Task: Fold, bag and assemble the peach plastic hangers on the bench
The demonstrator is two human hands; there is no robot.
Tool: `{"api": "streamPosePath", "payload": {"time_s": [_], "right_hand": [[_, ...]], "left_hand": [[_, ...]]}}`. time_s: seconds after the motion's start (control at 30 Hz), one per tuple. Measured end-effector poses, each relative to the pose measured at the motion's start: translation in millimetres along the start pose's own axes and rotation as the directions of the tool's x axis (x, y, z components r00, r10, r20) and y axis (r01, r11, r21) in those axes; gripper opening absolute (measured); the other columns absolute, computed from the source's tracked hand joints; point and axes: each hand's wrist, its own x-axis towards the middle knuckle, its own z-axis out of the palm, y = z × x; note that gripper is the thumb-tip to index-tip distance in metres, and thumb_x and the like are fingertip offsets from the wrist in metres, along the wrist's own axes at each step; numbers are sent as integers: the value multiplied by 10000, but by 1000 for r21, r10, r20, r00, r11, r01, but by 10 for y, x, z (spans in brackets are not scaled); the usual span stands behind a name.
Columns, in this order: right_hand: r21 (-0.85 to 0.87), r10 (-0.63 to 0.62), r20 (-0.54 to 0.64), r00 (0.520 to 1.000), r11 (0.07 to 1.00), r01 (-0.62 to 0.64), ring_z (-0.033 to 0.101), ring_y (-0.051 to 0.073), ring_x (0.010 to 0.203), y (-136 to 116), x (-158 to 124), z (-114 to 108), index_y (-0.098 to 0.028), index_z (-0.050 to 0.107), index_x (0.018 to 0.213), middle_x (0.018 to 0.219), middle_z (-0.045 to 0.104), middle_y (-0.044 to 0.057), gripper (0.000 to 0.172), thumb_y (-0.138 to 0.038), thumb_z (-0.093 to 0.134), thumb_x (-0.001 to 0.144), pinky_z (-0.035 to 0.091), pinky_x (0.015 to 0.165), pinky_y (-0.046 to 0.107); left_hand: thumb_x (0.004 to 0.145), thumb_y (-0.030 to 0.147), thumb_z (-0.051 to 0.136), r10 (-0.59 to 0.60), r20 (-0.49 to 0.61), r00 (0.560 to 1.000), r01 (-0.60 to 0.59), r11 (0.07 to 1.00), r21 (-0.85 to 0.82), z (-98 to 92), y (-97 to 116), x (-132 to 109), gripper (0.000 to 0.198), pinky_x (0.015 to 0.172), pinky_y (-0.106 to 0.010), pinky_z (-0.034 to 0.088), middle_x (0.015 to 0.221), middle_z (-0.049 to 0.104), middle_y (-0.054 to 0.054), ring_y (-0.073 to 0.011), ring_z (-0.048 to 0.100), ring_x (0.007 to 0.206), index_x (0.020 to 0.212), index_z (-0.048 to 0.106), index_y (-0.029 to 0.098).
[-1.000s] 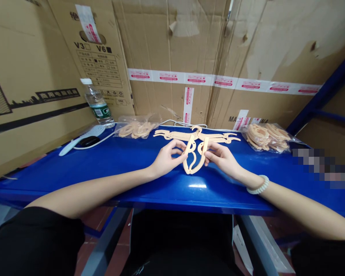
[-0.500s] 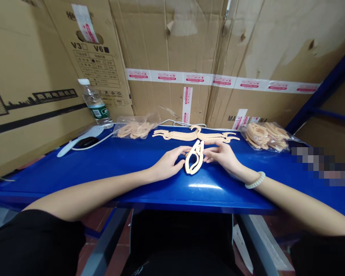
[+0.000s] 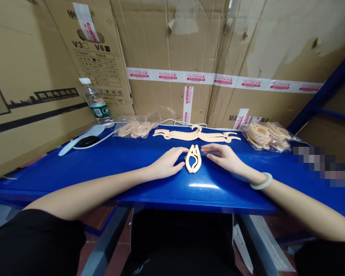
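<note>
A folded cream plastic clothes hanger [image 3: 187,165] lies on the blue table, its two arms brought together into a teardrop loop. At its left edge is my left hand [image 3: 169,163], thumb and fingers apart; whether the fingertips touch the hanger I cannot tell. My right hand [image 3: 225,158] hovers to the right with its fingers stretched out and holds nothing. Just beyond the hands rests a stack of unfolded cream hangers [image 3: 184,135], arms spread and hooks toward the back.
Bagged folded hangers [image 3: 138,128] lie at the back left, and another bag of hangers [image 3: 267,136] at the back right. A water bottle [image 3: 99,105], a pale blue hairbrush [image 3: 83,138] and a black mouse [image 3: 88,142] stand or lie left. Cardboard [image 3: 166,46] walls the back.
My right hand has let go of the folded hanger and drawn off to the right, its fingers opening. The hanger has turned slightly and now points more straight away from me.
</note>
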Motion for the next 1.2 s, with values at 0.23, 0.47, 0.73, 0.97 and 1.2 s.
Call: {"api": "streamPosePath", "payload": {"time_s": [0.23, 0.47, 0.73, 0.97, 1.2], "right_hand": [[-364, -242, 133, 961, 890, 274, 717, 237, 941, -139, -63, -6, -199, 769, 1032, 1014, 772, 85, 204, -147, 608, 917, 583, 876, 406], [-344, -313, 243, 918, 857, 383, 664, 263, 1051, -127, -46, -18, -190, 748, 1127, 1090, 734, 115, 245, -174, 579, 951, 558, 960, 467], [-375, -315, 305, 899, 828, 417, 623, 278, 1137, -101, -49, -42, -177, 696, 1246, 1188, 689, 135, 319, -177, 594, 944, 533, 1024, 491], [-411, -323, 382, 866, 780, 472, 623, 290, 1103, -141, -41, -80, -156, 679, 1288, 1164, 694, 154, 355, -166, 557, 954, 537, 992, 512], [-415, -306, 407, 861, 778, 472, 629, 279, 1116, -171, -44, -101, -174, 670, 1311, 1181, 698, 140, 377, -157, 563, 951, 536, 995, 497]], "left_hand": [[920, 224, 571, -8, 4, 1000, 8, 1000, 24, -15, 1, 5, 204, 1008, -440, 488, 1180, 701, -66, -268, 620, 1120, 1115, 626, 208], [924, 230, 577, 15, 2, 1000, -15, 1000, 17, -31, -60, 26, 215, 1017, -410, 485, 1202, 710, -59, -252, 632, 1142, 1132, 626, 219], [924, 245, 592, 14, 1, 1000, -14, 999, 36, -44, -108, 38, 227, 1024, -392, 488, 1219, 710, -55, -242, 637, 1150, 1148, 628, 219], [920, 257, 598, 3, -7, 1000, -3, 1000, 20, -53, -108, 43, 241, 1019, -398, 495, 1214, 716, -46, -241, 643, 1141, 1155, 639, 232], [893, 265, 610, -26, -23, 999, 26, 1000, -16, -73, -65, 56, 219, 1012, -416, 498, 1178, 733, -57, -259, 663, 1122, 1102, 658, 226]]}}
